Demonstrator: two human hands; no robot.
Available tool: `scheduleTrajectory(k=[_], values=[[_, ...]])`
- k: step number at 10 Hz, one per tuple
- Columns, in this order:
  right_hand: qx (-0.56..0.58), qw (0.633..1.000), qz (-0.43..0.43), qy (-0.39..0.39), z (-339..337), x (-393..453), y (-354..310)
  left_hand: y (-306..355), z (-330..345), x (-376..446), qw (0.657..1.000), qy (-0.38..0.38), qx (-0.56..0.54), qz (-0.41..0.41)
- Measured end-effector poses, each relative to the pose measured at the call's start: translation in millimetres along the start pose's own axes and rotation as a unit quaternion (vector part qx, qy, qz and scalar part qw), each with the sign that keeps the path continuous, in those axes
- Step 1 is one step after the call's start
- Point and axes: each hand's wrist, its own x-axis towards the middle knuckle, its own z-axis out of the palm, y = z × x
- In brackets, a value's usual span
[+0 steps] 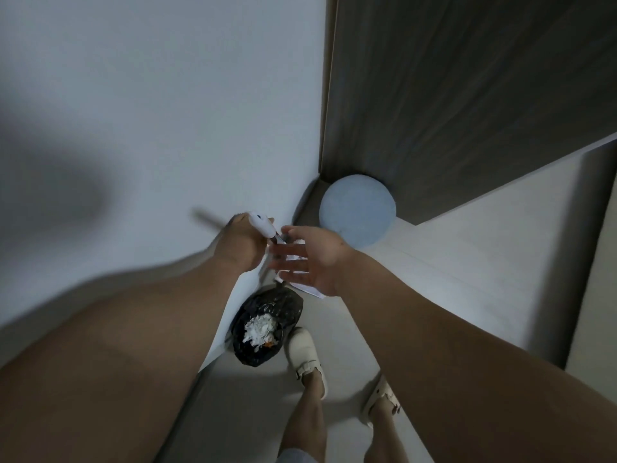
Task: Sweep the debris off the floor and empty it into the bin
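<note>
My left hand (242, 243) grips the white top (263, 227) of a long handle that runs down toward the floor. My right hand (307, 259) is spread with straight fingers just right of that handle; whether it touches it I cannot tell. Under my right hand a white dustpan (312, 290) shows only at its edge. Below, against the wall, stands a bin with a black liner (267, 329), holding white crumpled debris (260, 330) and an orange scrap.
A white wall (150, 128) is on the left and a dark wood-grain door (467, 95) on the right. A pale blue round lid or stool (357, 210) sits in the corner. My feet in cream slippers (305, 357) stand on the light floor beside the bin.
</note>
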Motion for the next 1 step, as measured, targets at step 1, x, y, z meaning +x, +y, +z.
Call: scheduleTrajectory(k=[1], values=[[0.003,0.996,-0.012,0.087,-13.3,-13.9,0.1,11.4,-10.0,-21.5,0.998,0.046,0.024,-0.021]])
